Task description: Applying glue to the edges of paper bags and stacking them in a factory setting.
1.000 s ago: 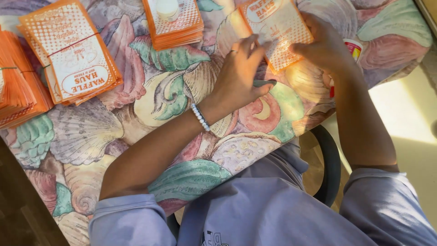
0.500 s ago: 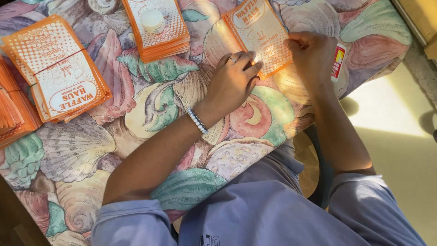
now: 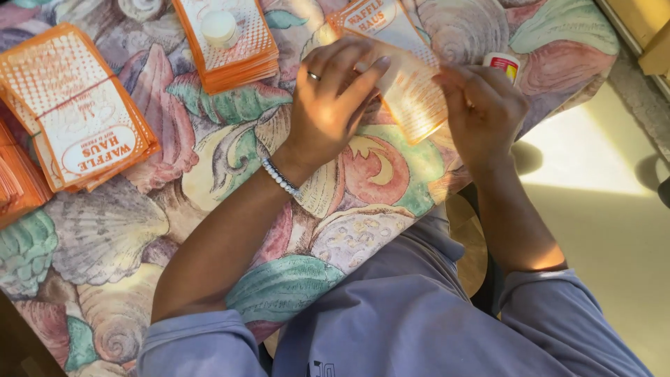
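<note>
Orange paper bag [image 3: 408, 84] pinched between left hand [image 3: 331, 105] and right hand [image 3: 485, 105] fingers.

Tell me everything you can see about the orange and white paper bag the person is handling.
The flat orange and white paper bag lies on the seashell-patterned tablecloth, angled, its printed end pointing away from the person. It looks thin and glossy, with an orange border and fine dotted pattern, sunlit at its near end. The left hand presses on its left side; the right hand touches its right edge.
</note>
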